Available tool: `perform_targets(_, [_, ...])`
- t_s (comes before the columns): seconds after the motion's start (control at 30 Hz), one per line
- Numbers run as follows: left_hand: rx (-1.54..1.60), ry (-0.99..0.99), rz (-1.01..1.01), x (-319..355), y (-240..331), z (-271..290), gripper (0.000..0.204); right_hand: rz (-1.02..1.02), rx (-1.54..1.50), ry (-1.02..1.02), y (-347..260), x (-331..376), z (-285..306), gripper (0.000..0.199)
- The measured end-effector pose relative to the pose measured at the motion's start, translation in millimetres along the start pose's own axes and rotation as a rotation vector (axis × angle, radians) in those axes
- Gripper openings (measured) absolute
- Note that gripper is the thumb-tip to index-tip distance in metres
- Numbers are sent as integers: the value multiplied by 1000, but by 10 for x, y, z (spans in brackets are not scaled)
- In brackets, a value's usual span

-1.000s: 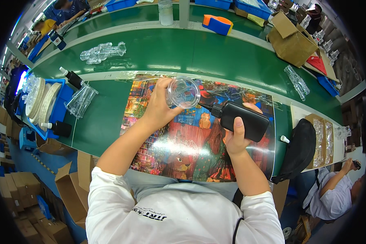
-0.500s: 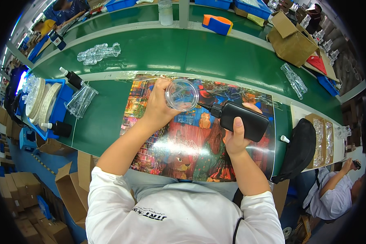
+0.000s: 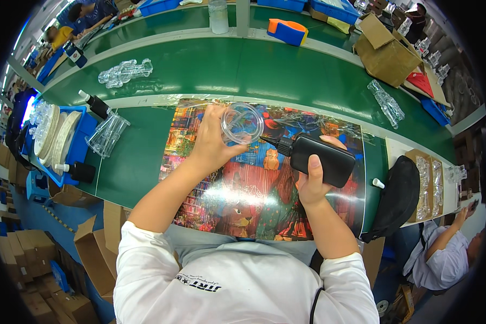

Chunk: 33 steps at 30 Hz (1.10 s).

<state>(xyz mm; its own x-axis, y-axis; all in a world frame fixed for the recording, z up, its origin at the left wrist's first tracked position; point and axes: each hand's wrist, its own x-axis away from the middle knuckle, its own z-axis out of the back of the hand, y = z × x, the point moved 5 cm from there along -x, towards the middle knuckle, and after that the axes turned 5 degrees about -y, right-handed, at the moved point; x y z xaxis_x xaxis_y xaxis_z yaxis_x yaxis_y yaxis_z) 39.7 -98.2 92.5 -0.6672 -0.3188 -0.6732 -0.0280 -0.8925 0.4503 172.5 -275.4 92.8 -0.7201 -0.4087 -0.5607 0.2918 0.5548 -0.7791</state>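
Note:
My left hand [image 3: 211,141] is closed around a clear, round plastic piece [image 3: 242,123], its circular rim facing up. In my right hand [image 3: 314,186] lies a black squeeze bottle [image 3: 325,161] with a pointed nozzle, tilted to the left. The nozzle tip [image 3: 265,139] is at the lower right edge of the clear piece's rim; whether it touches, I cannot tell. Both hands are above a colourful printed mat [image 3: 243,216] on the green table. Fingers under the bottle are partly hidden.
To the left, a blue bin [image 3: 81,127] holds white discs and clear parts, with a clear part [image 3: 108,135] and dark bottles [image 3: 82,171] beside it. Clear figures [image 3: 125,73] lie beyond the metal strip. On the right are a black pouch [image 3: 399,194] and a small white cap [image 3: 378,184].
The clear piece has turned slightly in my left hand, whose thumb has shifted along its lower side. The bottle has moved very slightly left.

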Motion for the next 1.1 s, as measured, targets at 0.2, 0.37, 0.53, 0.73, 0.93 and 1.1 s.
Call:
perform_targets(0.2, [-9, 1, -40, -5, 34, 4, 66, -11, 5, -8, 28, 16, 23, 47])
perform_targets(0.37, [-11, -20, -34, 19, 3, -4, 67, 4, 29, -12, 48, 21, 48, 48])
perform_targets(0.53, [8, -13, -23, 27, -14, -15, 67, 6, 35, -14, 39, 28, 38, 48])
perform_targets(0.73, [-15, -12, -6, 30, -18, -32, 68, -6, 42, -37, 31, 47, 17, 48])
perform_targets(0.93, [-55, -14, -19, 13, -5, -14, 65, 3, 48, -36, 6, 50, -2, 48])
perform_targets(1.1, [-52, -6, -22, 8, 2, -19, 65, 29, 71, -32, 14, 52, 4, 50])
